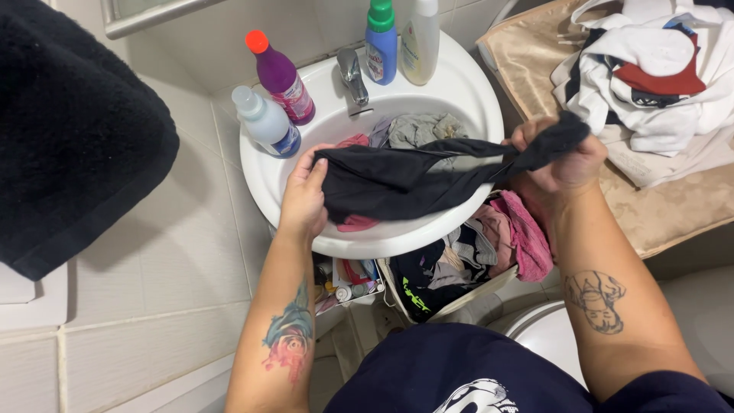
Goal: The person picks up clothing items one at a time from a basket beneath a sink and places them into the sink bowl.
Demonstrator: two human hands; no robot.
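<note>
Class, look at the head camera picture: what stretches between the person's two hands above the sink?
In the head view, a black garment stretches between the left hand and the right hand, over the white sink.

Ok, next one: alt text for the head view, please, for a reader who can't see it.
Both hands, left hand and right hand, stretch a black garment over a white sink holding other clothes. Four bottles ring the tap; a bag of laundry sits below.
</note>
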